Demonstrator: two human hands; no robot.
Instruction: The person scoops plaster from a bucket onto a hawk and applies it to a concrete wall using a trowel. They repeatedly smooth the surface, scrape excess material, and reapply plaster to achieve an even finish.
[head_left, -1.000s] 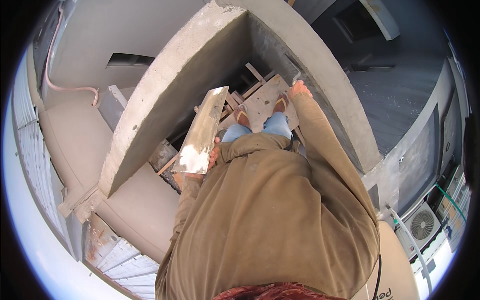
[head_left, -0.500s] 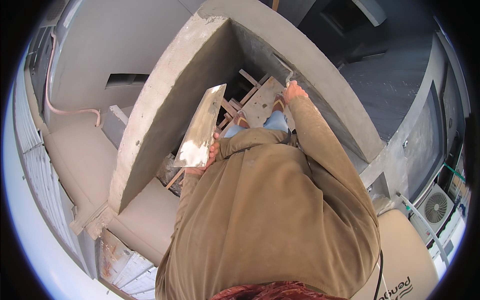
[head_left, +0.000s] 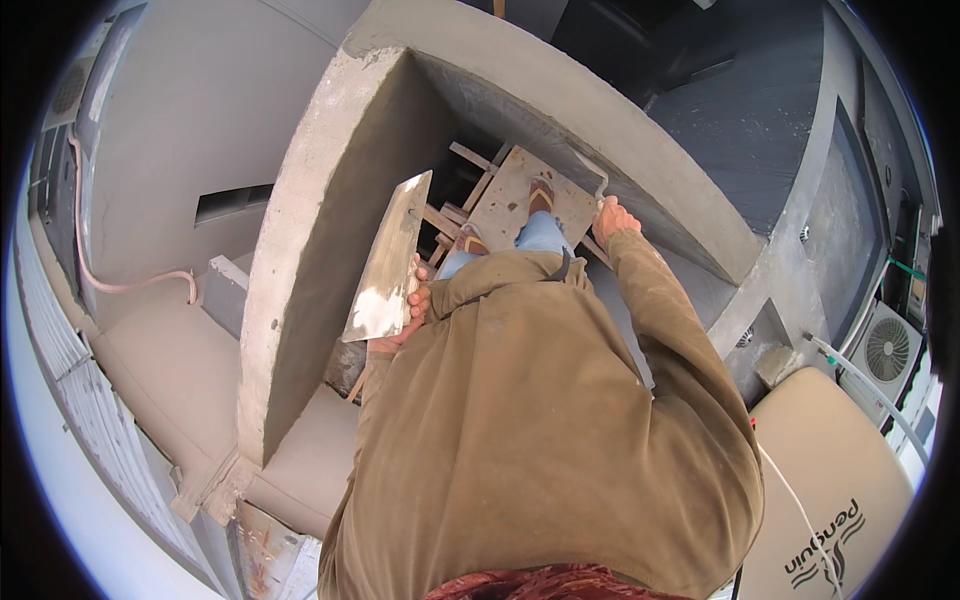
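Note:
My left hand (head_left: 414, 308) is closed round the near end of a long flat plastering board (head_left: 393, 255), tilted, with pale plaster smears toward its lower end. To the right, my right hand (head_left: 615, 218) grips a trowel (head_left: 602, 184) by its handle. Its bent metal neck shows above the fist, and its blade, seen nearly edge-on, lies close to the inner face of the grey plastered wall (head_left: 540, 120). Whether the blade touches the wall I cannot tell.
Under my feet is a stained wooden plank (head_left: 500, 205), with wooden bars (head_left: 470, 200) and a dark gap beside it. A rough-edged wall (head_left: 290, 250) rises at left. A beige tank (head_left: 830, 480) and an outdoor fan unit (head_left: 887, 345) stand at right.
My right hand and the trowel have moved to the right and slightly down along the wall. The board in my left hand stays nearly in place while the view has shifted.

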